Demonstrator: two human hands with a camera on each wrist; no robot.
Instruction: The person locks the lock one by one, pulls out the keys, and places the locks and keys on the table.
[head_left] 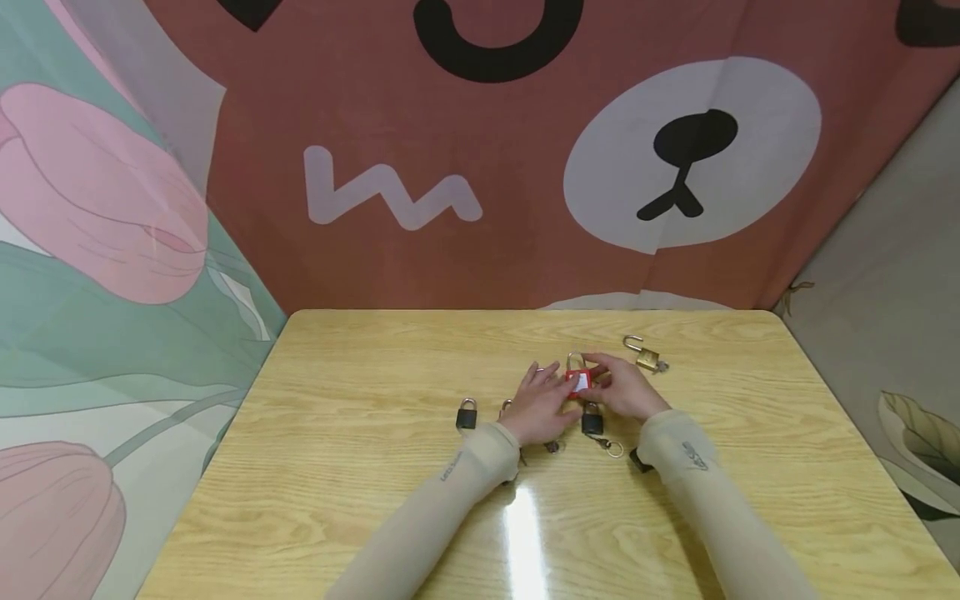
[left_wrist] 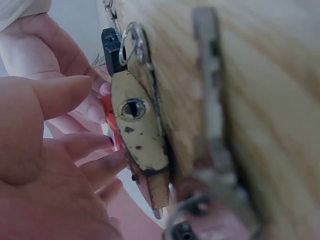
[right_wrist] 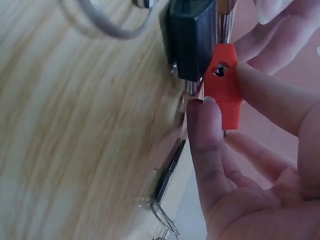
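Note:
My right hand [head_left: 628, 388] pinches a red padlock [head_left: 573, 385] with a white label, between thumb and fingers. In the right wrist view the red body [right_wrist: 228, 92] shows its keyhole. My left hand [head_left: 542, 410] reaches in from the other side with its fingers fairly straight, near or touching the red padlock. Just in front of it stands a black padlock [head_left: 592, 422] with a key ring [head_left: 615, 450]. A worn, cream-coloured padlock [left_wrist: 140, 132] lies near my left fingers in the left wrist view; in the head view my left hand mostly hides it.
An unlocked brass padlock [head_left: 648, 359] lies at the back right with its key in. Another black padlock [head_left: 467, 415] is left of my left hand. A dark object [head_left: 640, 461] is partly under my right sleeve. The wooden table [head_left: 337, 500] meets a printed curtain [head_left: 450, 267] behind.

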